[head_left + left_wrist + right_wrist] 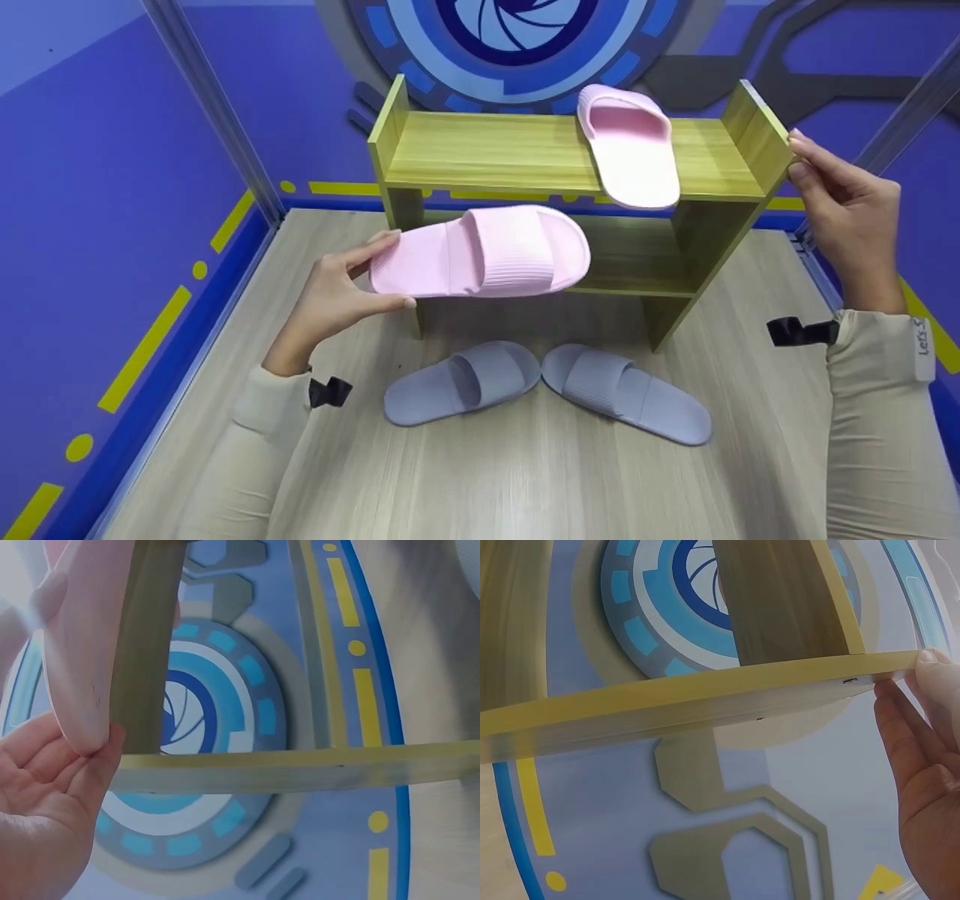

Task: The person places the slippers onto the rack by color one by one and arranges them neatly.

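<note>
In the head view my left hand (pixel 330 296) holds a pink slipper (pixel 517 251) by its heel end, thumb on one edge and fingers on the other. The slipper hangs in the air before the wooden shelf (pixel 495 150), toe pointing right. The left wrist view has this slipper (pixel 82 652) from its sole side. My right hand (pixel 855 202) grips the outer edge of the shelf's right side panel (pixel 705 694) with thumb and fingertips. Another pink slipper (pixel 637 161) lies on the top board, right of the middle, its heel jutting past the front edge.
Two grey slippers stand on the wood-grain floor before the shelf: the left one (pixel 465 382) and the right one (pixel 626 394), toes nearly meeting. A lower board (pixel 630 255) lies under the top one. Blue patterned walls (pixel 112 187) enclose the sides and back.
</note>
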Available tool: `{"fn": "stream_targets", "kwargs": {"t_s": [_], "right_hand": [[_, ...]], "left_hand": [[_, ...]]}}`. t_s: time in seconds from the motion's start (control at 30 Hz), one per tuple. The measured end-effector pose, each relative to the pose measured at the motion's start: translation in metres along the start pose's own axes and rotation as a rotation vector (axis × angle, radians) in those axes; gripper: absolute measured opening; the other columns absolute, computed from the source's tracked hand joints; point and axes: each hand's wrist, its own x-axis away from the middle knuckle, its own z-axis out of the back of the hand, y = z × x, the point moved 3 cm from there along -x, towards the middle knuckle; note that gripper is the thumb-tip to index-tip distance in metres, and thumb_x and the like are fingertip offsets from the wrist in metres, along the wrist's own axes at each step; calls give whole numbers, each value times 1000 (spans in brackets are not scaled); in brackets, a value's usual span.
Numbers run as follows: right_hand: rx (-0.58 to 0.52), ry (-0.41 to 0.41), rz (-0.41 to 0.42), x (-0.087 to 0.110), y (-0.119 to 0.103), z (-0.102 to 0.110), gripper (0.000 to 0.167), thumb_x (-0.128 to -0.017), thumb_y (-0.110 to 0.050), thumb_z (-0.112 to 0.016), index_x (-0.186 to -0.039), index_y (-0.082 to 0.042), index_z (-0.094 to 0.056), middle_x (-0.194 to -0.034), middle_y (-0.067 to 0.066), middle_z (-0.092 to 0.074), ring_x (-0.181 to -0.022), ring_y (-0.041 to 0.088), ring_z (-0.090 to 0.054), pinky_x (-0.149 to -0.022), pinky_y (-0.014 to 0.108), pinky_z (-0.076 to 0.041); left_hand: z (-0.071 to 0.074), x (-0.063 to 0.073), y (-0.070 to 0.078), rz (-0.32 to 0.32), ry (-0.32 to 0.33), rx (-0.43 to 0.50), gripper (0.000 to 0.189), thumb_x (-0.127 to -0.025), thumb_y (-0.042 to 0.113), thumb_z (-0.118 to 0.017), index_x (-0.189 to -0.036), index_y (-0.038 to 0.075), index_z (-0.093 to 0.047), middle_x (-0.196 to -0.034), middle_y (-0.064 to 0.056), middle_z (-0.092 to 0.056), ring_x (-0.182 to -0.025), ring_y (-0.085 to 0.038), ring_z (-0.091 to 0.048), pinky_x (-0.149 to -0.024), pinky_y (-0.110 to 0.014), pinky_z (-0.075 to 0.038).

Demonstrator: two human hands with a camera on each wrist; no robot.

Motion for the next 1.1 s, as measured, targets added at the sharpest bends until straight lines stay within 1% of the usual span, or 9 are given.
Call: {"fn": "stream_targets", "kwargs": {"t_s": [0.13, 0.23, 0.43, 0.53, 0.63, 0.73, 0.83, 0.97, 1.1], "right_hand": [[-5, 1, -2, 1, -2, 0, 30, -88, 3, -63, -117, -2, -67, -123, 5, -66, -110, 5, -65, -84, 9, -49], [2, 2, -7, 0, 0, 0, 30, -88, 3, -63, -117, -3, -67, -124, 4, -66, -110, 5, -65, -84, 9, -50], [37, 7, -19, -1, 5, 1, 29, -89, 0, -63, -117, -4, -68, -125, 3, -65, -107, 2, -65, -83, 8, -49], [33, 10, -19, -1, 5, 1, 28, -89, 0, -63, -117, -3, -68, -124, 3, -65, -106, 1, -65, -82, 8, -50], [30, 12, 4, -1, 6, 1, 28, -89, 1, -63, -116, -3, -68, -124, 5, -66, -107, 3, -65, -82, 9, -50], [42, 13, 19, 0, 6, 2, 29, -89, 1, -63, -117, -3, -68, -124, 5, -65, -108, 3, -65, -83, 9, -50], [29, 13, 21, 0, 5, 2, 29, -89, 2, -63, -117, -3, -68, -124, 6, -65, -107, 4, -65, -83, 9, -50], [-25, 12, 8, 1, 2, 1, 29, -88, 4, -63, -116, 0, -67, -123, 7, -66, -107, 6, -66, -83, 10, -51], [-35, 7, 7, 1, 0, 0, 29, -88, 4, -63, -116, 0, -67, -123, 7, -66, -108, 7, -66, -83, 10, -50]], "left_hand": [[1, -2, 8, -13, 39, 10, 80, -65, 19, -90, -136, 6, -54, -141, -9, -53, -136, -21, -45, -105, -31, -43], [1, -4, 13, -14, 67, 5, 80, -65, 19, -90, -135, 6, -55, -141, -10, -52, -135, -21, -46, -104, -31, -44], [1, -8, 22, 0, 127, -14, 82, -64, 23, -91, -135, 6, -55, -140, -11, -53, -133, -21, -48, -103, -30, -45], [1, -10, 27, 0, 163, -17, 82, -63, 23, -91, -135, 4, -54, -140, -13, -53, -132, -21, -49, -102, -29, -45], [0, -12, 31, -6, 193, -21, 83, -63, 23, -91, -134, 3, -55, -140, -14, -53, -131, -21, -50, -102, -30, -45], [-1, -15, 34, -9, 209, -29, 83, -62, 24, -92, -133, 2, -55, -139, -14, -54, -130, -21, -51, -102, -30, -46], [-2, -17, 38, -11, 223, -51, 84, -61, 27, -92, -133, 2, -56, -138, -13, -55, -130, -20, -51, -102, -30, -46], [-2, -19, 42, -20, 254, -87, 84, -61, 31, -92, -132, 3, -57, -136, -12, -57, -131, -21, -50, -102, -32, -46], [-2, -20, 45, -21, 284, -119, 82, -60, 31, -92, -130, 3, -59, -134, -14, -58, -130, -23, -51, -103, -34, -47]]}}
